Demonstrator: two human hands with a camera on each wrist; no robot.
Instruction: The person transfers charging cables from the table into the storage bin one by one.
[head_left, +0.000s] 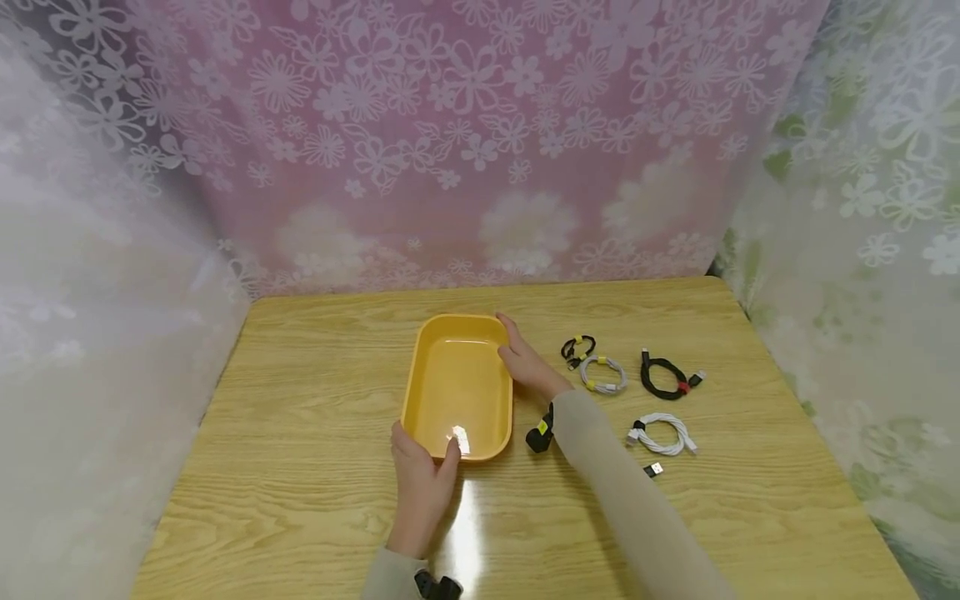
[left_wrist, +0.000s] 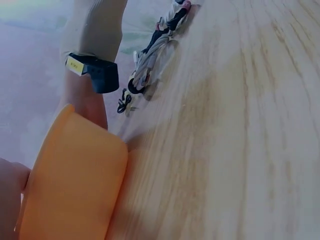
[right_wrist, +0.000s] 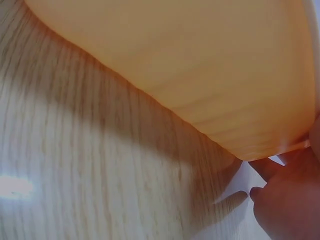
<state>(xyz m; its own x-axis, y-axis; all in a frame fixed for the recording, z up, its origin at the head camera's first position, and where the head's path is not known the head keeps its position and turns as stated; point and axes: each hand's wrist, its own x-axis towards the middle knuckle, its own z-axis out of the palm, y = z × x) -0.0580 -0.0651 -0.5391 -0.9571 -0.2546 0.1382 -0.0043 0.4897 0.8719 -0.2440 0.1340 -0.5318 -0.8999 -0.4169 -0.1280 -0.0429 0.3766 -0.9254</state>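
Surface (head_left: 300, 383), wood-grained; backed by pink curtain (head_left: 465, 125), white-flowered; flanked at left by pale curtain (head_left: 97, 333), at right by leafy curtain (head_left: 862, 250). Laid out on the right side: small black cable (head_left: 567, 353), coiled, yellow-tied; grey cable (head_left: 604, 390), coiled just beside it; red-tied cable (head_left: 651, 386), black; white cable (head_left: 662, 417), coiled, black-tied; USB plug (head_left: 653, 470), partly covered.

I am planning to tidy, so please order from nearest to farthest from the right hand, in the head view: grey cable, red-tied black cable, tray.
1. Tray: gripped by the right hand, to its left.
2. Grey cable: right of the hand.
3. Red-tied black cable: farther right.
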